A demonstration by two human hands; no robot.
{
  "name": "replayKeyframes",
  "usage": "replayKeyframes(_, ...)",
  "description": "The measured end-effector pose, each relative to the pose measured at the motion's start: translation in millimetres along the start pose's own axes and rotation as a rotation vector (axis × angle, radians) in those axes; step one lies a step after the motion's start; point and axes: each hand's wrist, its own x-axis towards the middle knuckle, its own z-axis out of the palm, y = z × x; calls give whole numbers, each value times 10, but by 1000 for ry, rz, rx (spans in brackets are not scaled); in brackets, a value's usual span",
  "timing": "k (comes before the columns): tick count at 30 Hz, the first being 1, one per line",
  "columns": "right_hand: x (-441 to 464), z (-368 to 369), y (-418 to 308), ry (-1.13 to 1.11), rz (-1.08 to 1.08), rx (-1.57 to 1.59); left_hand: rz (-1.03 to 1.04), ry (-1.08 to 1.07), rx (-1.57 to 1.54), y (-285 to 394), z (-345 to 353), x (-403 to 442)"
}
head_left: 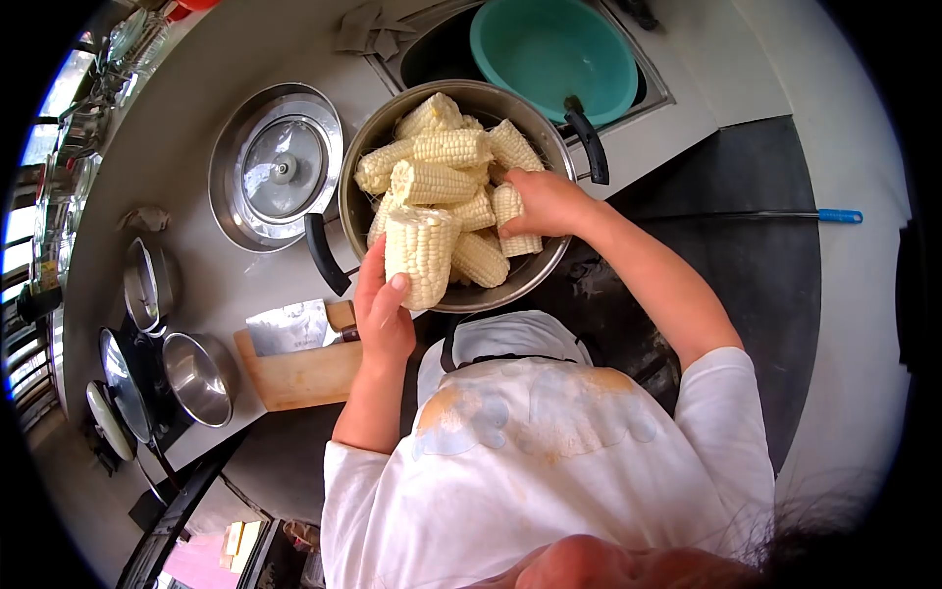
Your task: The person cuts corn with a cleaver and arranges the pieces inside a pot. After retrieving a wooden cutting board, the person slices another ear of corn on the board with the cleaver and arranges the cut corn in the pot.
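The near corn piece (422, 257) is at seven o'clock of the steel pot (481, 98), within the left hand's (383, 306) grasping fingers. It should be firm and rather light, perhaps slippery if wet; I would grip around its middle. The right hand (551, 204) grasps another piece (508, 204) at four o'clock; neighbouring pieces crowd it. Black handles (324, 255) stand at eight and two, the cleaver (291, 329) lies outside at eight, the green basin (554, 59) at one.

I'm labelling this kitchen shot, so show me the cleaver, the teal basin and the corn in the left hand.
Cleaver (291, 328): head view, middle of the blade.
Teal basin (554, 51): head view, bare inner bottom.
Corn piece (422, 253): head view, kernel-covered side.
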Motion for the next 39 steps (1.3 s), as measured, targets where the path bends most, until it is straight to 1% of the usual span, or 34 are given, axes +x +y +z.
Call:
replayKeyframes(3, 29, -35, -7, -31, 44, -5, 11, 10, 1, -14, -5, -1)
replayKeyframes(5, 60, -74, 40, 50, -1, 108, 15, 17, 4, -27, -28, 26)
replayKeyframes(6, 71, -48, 26, 48, 0, 107, 12, 17, 5, -35, -28, 28)
replayKeyframes(8, 107, 44, 13, 45, 44, 9, 15, 7, -6, -22, 6, 48)
replayKeyframes(10, 117, 142, 47, 59, 51, 18, 21, 2, -13, -19, 5, 54)
replayKeyframes(12, 85, 199, 79, 170, -28, 58, 3, 25, -23, -44, -12, 53)
replayKeyframes(15, 50, 189, 20, 197, -10, 23, -1, 13, -34, -49, -27, 61)
replayKeyframes(16, 49, 130, -14, 198, -16, 24, 2, 16, -30, -52, -33, 54)
replayKeyframes(18, 37, -85, -109, 6, 93, -119, 4, 22, -18, -55, -41, 43)
replayKeyframes(19, 33, -178, -136, 9, 85, -120, 16, 26, -14, -51, -51, 34)
replayKeyframes(21, 36, -314, -145, 452, -102, -19, 25, 39, -22, -23, -66, 30)
replayKeyframes(22, 121, -328, -150, 452, -107, -18, 26, 41, -28, -12, -71, 27)
replayKeyframes(24, 391, -332, -176, 720, -518, -104, 28, 49, -26, -13, -89, 50)
replayKeyframes(25, 469, -319, -212, 589, -485, -131, 28, 48, -46, -13, -98, 63)
replayKeyframes(26, 517, -347, -224, 591, -488, -130, 29, 49, -65, -9, -107, 71)
replayKeyframes(28, 553, -428, -285, 184, -273, -50, 45, 59, -64, 17, -117, 85)
replayKeyframes(29, 538, -419, -259, 182, -273, -49, 55, 66, -68, 29, -118, 93)
replayKeyframes(31, 438, -387, -121, 238, -204, 194, 56, 69, -82, 65, -123, 111)
replayKeyframes(32, 371, -327, -52, 238, -204, 192, 60, 71, -94, 83, -133, 119)
replayKeyframes(34, 255, -173, 84, 363, -127, 256, 68, 76, -99, 96, -161, 138)
replayKeyframes(38, 213, -84, 106, 375, -93, 300, 32, 40, -168, 86, -157, 191)
replayKeyframes(39, 249, -103, 130, 325, -56, 404, 24, 29, -188, 88, -149, 195)
